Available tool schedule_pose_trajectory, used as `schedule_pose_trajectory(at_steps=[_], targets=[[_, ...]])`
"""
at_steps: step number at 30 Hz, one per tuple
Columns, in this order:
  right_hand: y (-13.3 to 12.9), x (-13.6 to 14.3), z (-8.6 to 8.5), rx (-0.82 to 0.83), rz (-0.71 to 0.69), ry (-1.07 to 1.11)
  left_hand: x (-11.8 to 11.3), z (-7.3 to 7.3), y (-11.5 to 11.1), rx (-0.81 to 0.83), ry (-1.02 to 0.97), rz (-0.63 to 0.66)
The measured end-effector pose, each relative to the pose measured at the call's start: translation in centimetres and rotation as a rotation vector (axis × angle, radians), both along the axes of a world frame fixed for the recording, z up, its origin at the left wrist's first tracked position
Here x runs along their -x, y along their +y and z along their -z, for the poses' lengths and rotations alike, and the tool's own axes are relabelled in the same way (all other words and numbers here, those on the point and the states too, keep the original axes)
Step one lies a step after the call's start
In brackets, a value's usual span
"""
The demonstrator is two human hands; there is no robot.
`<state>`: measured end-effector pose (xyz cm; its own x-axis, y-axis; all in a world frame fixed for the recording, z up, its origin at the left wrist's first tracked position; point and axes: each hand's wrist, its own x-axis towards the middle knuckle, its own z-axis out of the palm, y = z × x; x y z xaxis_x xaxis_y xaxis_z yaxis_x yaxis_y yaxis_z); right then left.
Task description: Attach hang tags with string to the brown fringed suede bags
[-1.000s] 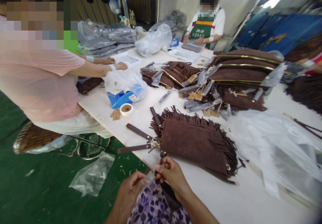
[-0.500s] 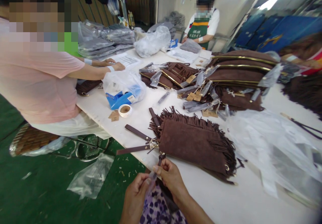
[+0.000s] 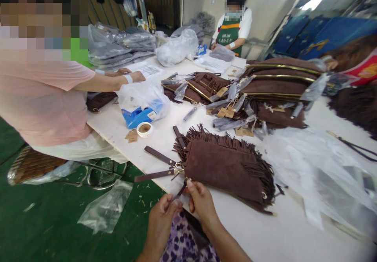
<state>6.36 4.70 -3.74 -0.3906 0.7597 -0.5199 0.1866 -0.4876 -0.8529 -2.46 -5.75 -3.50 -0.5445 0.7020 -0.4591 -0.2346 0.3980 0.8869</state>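
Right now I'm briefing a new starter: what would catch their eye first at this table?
A brown fringed bag lies at the near edge of the white table, its straps splayed leftward. Just below it, the left hand and right hand pinch a thin dark strap between them. Behind, a stack of bags with gold trim fills the table's middle.
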Motion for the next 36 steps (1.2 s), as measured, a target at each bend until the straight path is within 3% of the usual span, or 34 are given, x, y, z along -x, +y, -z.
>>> schedule_pose_trajectory(at_steps=[5, 12, 18, 20, 25, 30, 36], targets=[[-0.5, 0.7, 0.8, 0.085, 0.144, 0.097, 0.9, 0.1, 0.7, 0.043, 0.096, 0.079], [0.2, -0.4, -0.3, 0.190, 0.045, 0.160, 0.9, -0.6, 2.5, 0.015, 0.124, 0.155], [0.2, -1.0, 0.8, 0.166, 0.034, 0.136, 0.1, -0.5, 2.7, -0.038, -0.342, 0.047], [0.2, -1.2, 1.1, 0.156, 0.040, 0.124, -0.1, -0.6, 2.6, -0.036, -0.411, 0.029], [0.5, -0.9, 0.5, 0.149, 0.075, 0.127, -0.1, -0.7, 3.0, -0.037, -0.358, 0.047], [0.6, -0.3, -0.6, 0.307, 0.195, 0.250, 0.0, -0.4, 3.7, 0.007, -0.282, 0.098], [0.7, -0.7, -0.2, 0.257, 0.152, 0.237, 0.0, 0.3, 4.0, 0.010, -0.208, 0.093]])
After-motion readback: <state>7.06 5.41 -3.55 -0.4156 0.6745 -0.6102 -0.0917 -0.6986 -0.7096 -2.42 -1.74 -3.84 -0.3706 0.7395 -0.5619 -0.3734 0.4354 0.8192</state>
